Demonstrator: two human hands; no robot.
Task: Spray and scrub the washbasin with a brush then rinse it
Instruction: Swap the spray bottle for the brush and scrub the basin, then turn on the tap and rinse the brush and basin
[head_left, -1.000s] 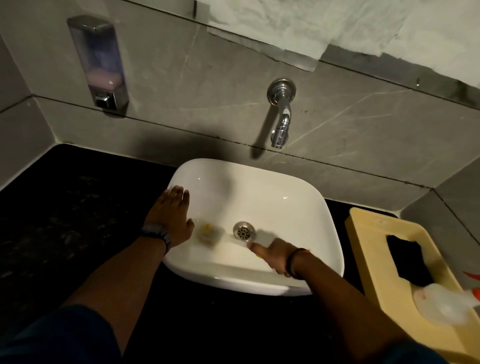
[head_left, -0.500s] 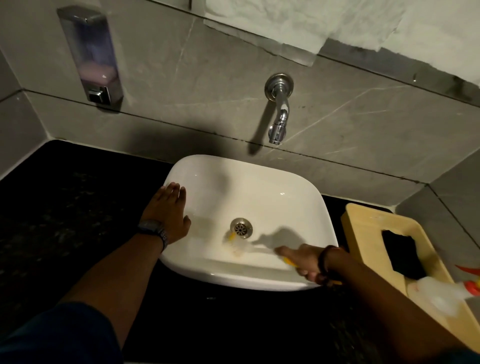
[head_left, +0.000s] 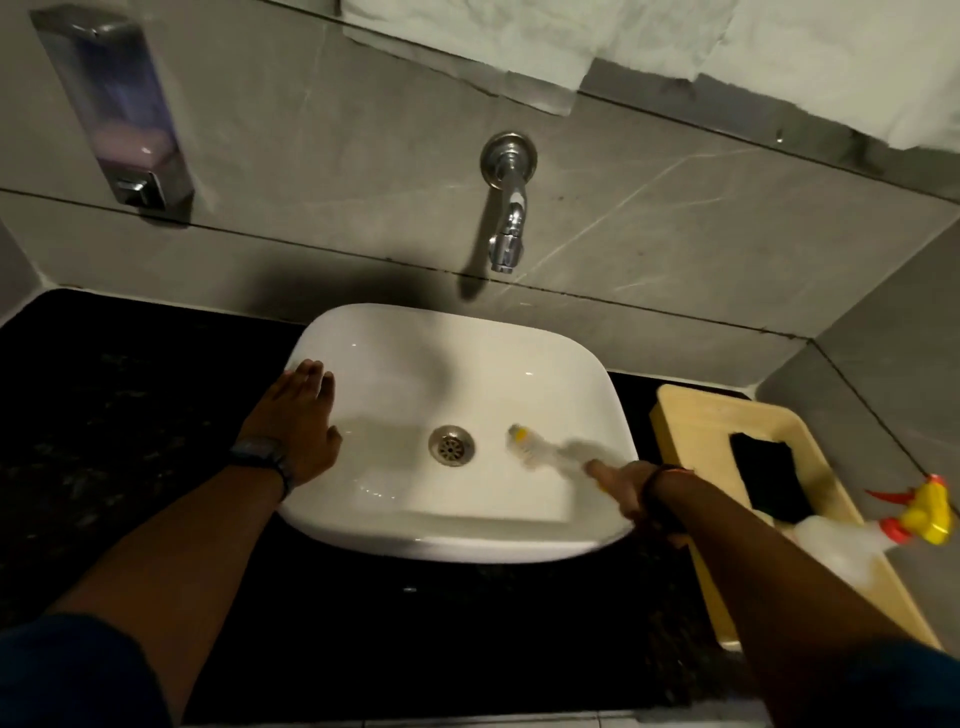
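Scrubbing w/ brush (head_left: 535, 451) inside basin (head_left: 597, 384): right hand (head_left: 626, 486) at the near right rim, fingers clamped on the handle, held low so the blurred bristle head, yellow tip, reaches the floor just right of the drain (head_left: 451, 444). Long reach from the rim prob. to sweep the whole bottom w/o leaning in. Left hand (head_left: 298, 421) planted flat on the left rim, fingers loosely apart, gripping nothing; judged a brace, steadying the body against the scrub strokes. Basin sits on the dark desk (head_left: 130, 415), both forearms crossing it to get there.

Right of basin, beside it: yellow tray (head_left: 691, 415) w/ a black pad (head_left: 763, 478) and spray bottle (head_left: 852, 545) lying on its side, red/yellow trigger head pointing outward. Parked there prob. because spraying is done, kept near for a re-spray.

Farther back, wall tap (head_left: 508, 208) above the basin's far edge, no water seen running, so rinse not yet begun. Soap dispenser (head_left: 117, 109) on wall at far left, untouched. Pale paper (head_left: 519, 41) along the top edge, purpose unclear.
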